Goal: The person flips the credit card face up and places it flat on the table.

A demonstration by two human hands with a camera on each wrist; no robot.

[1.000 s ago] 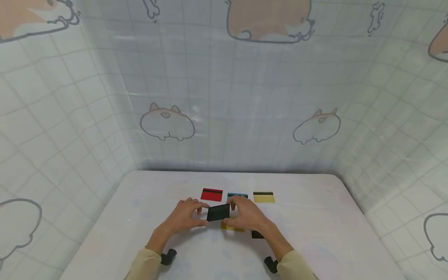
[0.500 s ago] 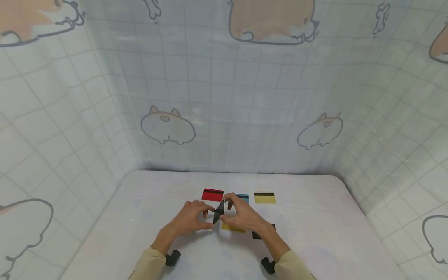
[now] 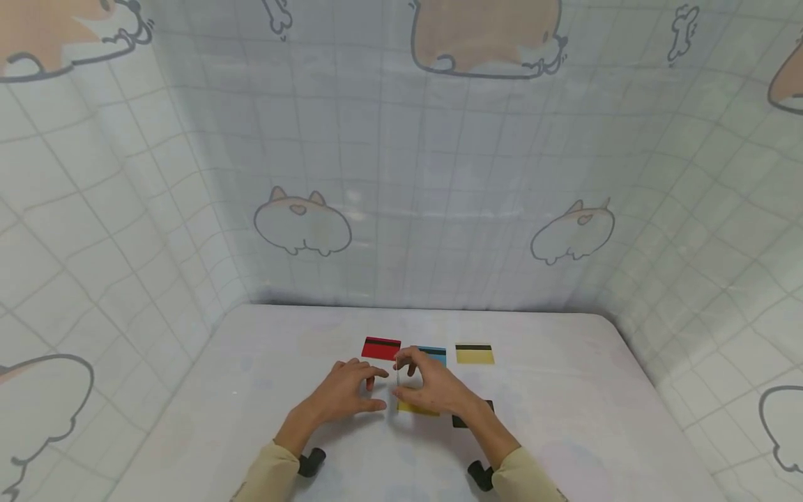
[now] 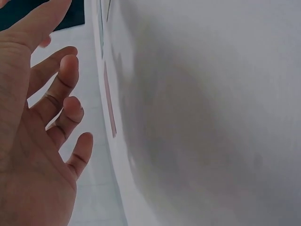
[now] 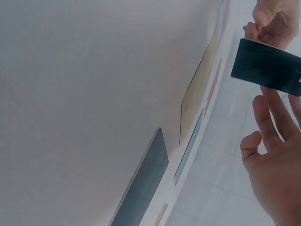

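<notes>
A black card (image 5: 263, 66) is held above the table between the thumb and a finger of my right hand (image 3: 433, 385). In the head view it stands edge-on and shows only as a thin line. My left hand (image 3: 343, 390) is just left of the card, its thumb and fingers spread and apart from it. Below my right hand lies a yellow card (image 3: 419, 411), partly covered. A second black card (image 3: 461, 422) lies on the table, partly under my right forearm. Its dark face also appears in the right wrist view.
Behind the hands a red card (image 3: 380, 348), a blue card (image 3: 436, 355) and a pale yellow card (image 3: 475, 354) lie in a row, the blue one partly hidden. The white table (image 3: 282, 335) is bordered by a patterned curtain (image 3: 433, 230). Black devices (image 3: 311, 462) sit at both wrists.
The black card has turned from face-on to edge-on. My left hand has let go of it; only my right hand holds it now.
</notes>
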